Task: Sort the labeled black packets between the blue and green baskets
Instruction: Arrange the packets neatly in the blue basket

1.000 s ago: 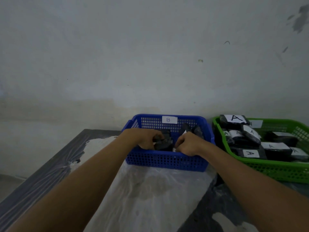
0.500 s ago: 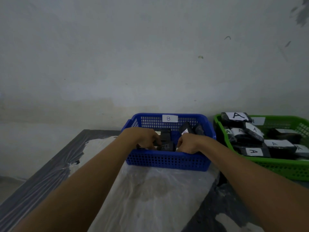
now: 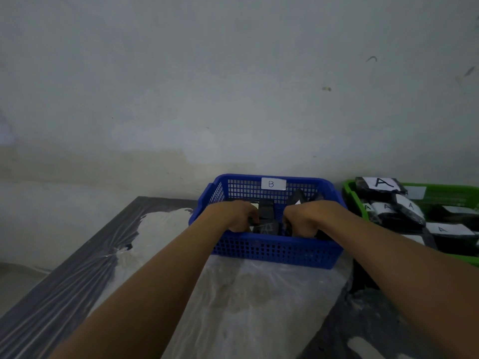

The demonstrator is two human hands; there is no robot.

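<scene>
**Both hands inside blue basket**

Blue basket (image 3: pixel 274 251): lower centre of frame, on plastic-covered table (image 3: pixel 259 307), against wall (image 3: pixel 233 86). White tag (image 3: pixel 273 183) marked "B" fixed to far rim.

Left hand (image 3: pixel 233 216): reached over near rim into left half of basket, knuckles up, fingers curled down. Appears to grip a black packet (image 3: pixel 265 228) at its left edge; contact partly hidden.

Right hand (image 3: pixel 307 218): reached over near rim into right half of basket, fingers curled down among packets. Held item, if any, hidden by hand; grip state cannot be told.

Further packets in blue basket: one upright (image 3: pixel 267 209) between the hands, one tilted (image 3: pixel 298 196) behind right hand with a white label corner showing.

Green basket (image 3: pixel 348 189): right edge of frame, just beside blue basket, cut off by frame edge. Filled with black packets carrying white labels marked "A"; topmost packet (image 3: pixel 378 186) lying across far left corner, above rim level.
</scene>
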